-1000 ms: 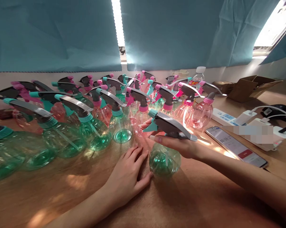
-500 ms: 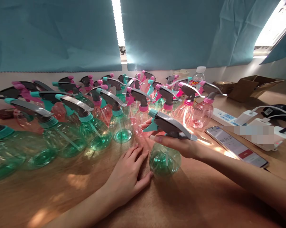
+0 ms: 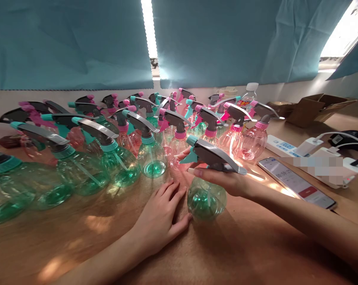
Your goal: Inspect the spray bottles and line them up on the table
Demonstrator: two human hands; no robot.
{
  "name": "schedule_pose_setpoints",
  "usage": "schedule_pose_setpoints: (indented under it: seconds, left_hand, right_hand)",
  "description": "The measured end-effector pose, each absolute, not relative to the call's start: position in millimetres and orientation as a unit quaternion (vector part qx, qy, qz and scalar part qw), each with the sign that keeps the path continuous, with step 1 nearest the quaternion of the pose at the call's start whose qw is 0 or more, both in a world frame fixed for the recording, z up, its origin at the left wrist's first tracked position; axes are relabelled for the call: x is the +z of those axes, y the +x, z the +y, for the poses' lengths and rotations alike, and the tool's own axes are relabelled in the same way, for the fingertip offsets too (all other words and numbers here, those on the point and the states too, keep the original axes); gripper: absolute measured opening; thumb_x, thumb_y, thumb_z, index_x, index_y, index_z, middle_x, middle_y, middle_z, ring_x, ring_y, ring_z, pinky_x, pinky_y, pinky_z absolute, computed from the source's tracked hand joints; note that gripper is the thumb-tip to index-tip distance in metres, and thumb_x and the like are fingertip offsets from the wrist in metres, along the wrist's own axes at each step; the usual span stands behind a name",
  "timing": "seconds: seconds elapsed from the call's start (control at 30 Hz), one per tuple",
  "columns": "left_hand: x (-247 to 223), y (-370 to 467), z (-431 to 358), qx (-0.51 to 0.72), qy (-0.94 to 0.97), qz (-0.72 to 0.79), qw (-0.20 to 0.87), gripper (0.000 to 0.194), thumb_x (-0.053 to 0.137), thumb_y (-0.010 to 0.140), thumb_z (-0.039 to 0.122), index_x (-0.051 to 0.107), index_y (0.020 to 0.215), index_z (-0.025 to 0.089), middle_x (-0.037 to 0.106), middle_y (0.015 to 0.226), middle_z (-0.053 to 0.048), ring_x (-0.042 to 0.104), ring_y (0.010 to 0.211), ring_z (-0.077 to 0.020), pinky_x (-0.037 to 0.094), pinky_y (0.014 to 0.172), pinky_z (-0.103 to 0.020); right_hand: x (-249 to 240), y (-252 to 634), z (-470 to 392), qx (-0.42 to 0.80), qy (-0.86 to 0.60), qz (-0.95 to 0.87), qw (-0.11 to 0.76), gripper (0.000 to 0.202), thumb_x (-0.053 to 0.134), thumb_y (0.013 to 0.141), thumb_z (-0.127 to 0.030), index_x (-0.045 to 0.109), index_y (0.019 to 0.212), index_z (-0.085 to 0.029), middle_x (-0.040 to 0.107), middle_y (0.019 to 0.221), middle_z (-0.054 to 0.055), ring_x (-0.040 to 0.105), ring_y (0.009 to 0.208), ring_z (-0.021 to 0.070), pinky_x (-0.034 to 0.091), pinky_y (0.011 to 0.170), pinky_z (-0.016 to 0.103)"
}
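A green spray bottle (image 3: 207, 200) with a grey and teal trigger head stands upright on the wooden table (image 3: 107, 253). My right hand (image 3: 223, 180) is closed round its neck, just under the head. Flat on the table to the left of that bottle lies my left hand (image 3: 164, 209), fingers spread, its thumb tip close to the bottle's base. Behind and to the left are several more green bottles, the nearest being one with a teal collar (image 3: 152, 158). Pink bottles (image 3: 253, 140) stand further back.
At the right a phone (image 3: 296, 182) showing a timer lies beside a white power strip (image 3: 282, 146) with plugs and cables. An opened cardboard box (image 3: 303, 111) and a clear capped bottle (image 3: 249, 93) are behind. Blue curtains (image 3: 78, 43) hang at the back.
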State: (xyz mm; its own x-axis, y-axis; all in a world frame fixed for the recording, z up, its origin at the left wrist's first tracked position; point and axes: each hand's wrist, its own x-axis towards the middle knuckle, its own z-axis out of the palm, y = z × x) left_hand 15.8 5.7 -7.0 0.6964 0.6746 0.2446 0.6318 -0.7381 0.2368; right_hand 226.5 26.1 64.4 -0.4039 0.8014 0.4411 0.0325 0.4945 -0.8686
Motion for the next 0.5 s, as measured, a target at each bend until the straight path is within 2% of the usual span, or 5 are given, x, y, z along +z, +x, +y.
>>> schedule_pose_setpoints:
  seconds: [0.13, 0.27, 0.37, 0.5]
  left_hand:
    - [-7.7, 16.2, 6.2, 0.16, 0.918, 0.356, 0.064, 0.054, 0.056, 0.091, 0.041, 0.048, 0.137, 0.015, 0.051, 0.138, -0.016, 0.041, 0.13, -0.0353, 0.037, 0.106, -0.053]
    - [-8.2, 16.4, 6.9, 0.158, 0.919, 0.356, 0.065, 0.054, 0.056, 0.091, 0.041, 0.048, 0.137, 0.015, 0.051, 0.139, -0.016, 0.039, 0.132, -0.0347, 0.036, 0.107, -0.053]
    - [-7.9, 16.2, 6.5, 0.157, 0.919, 0.355, 0.063, 0.053, 0.056, 0.091, 0.042, 0.049, 0.136, 0.014, 0.05, 0.139, -0.017, 0.039, 0.132, -0.0344, 0.035, 0.108, -0.053]
    - [-6.7, 16.2, 5.7, 0.158, 0.919, 0.355, 0.064, 0.052, 0.056, 0.091, 0.041, 0.05, 0.136, 0.015, 0.051, 0.139, -0.017, 0.039, 0.132, -0.0347, 0.036, 0.107, -0.054]
  right_hand:
    - [64.9, 228.6, 26.0, 0.397, -0.31, -0.74, 0.445, 0.021, 0.063, 0.086, -0.026, 0.056, 0.105, -0.021, 0.062, 0.097, 0.002, 0.063, 0.08, 0.0143, 0.052, 0.074, 0.029]
    - [63.6, 230.4, 25.2, 0.366, -0.332, -0.753, 0.434, 0.015, 0.06, 0.089, -0.035, 0.056, 0.098, -0.023, 0.058, 0.083, -0.002, 0.057, 0.073, 0.0128, 0.046, 0.064, 0.026]
    - [64.3, 231.0, 24.2, 0.346, -0.324, -0.76, 0.445, 0.016, 0.06, 0.09, -0.036, 0.053, 0.086, -0.022, 0.052, 0.075, -0.004, 0.047, 0.065, 0.0099, 0.04, 0.059, 0.025]
    - [68.3, 232.2, 22.0, 0.331, -0.32, -0.768, 0.445, 0.027, 0.062, 0.089, -0.031, 0.043, 0.073, -0.022, 0.039, 0.066, -0.007, 0.034, 0.057, 0.0084, 0.031, 0.052, 0.025]
